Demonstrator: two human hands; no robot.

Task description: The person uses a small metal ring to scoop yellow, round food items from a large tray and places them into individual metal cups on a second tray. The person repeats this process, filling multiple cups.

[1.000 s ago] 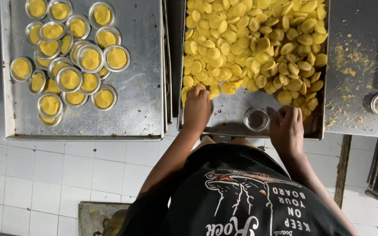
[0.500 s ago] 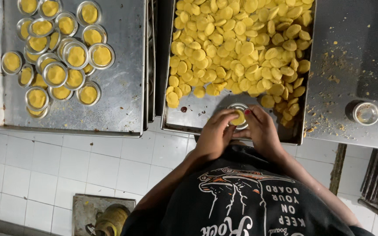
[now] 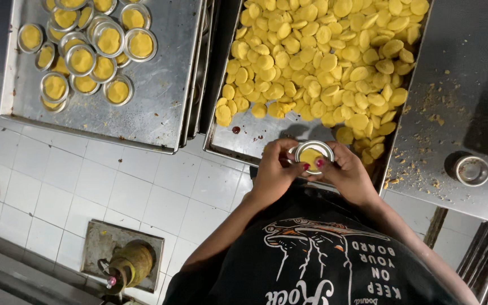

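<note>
Two hands, left hand point(image 3: 275, 172), right hand point(image 3: 347, 174), gripping tart tin point(image 3: 310, 156) between

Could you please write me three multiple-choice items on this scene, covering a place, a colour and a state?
1. Where is the pile of dough discs? A middle tray B floor C left tray
2. What colour are the discs? A white B yellow C brown
3. What state is the tin between both hands in? A empty B upside down C holding dough

Answers: 1 A, the discs lie on the middle tray; 2 B, they look yellow; 3 C, the left hand and right hand press yellow dough in it.
</note>
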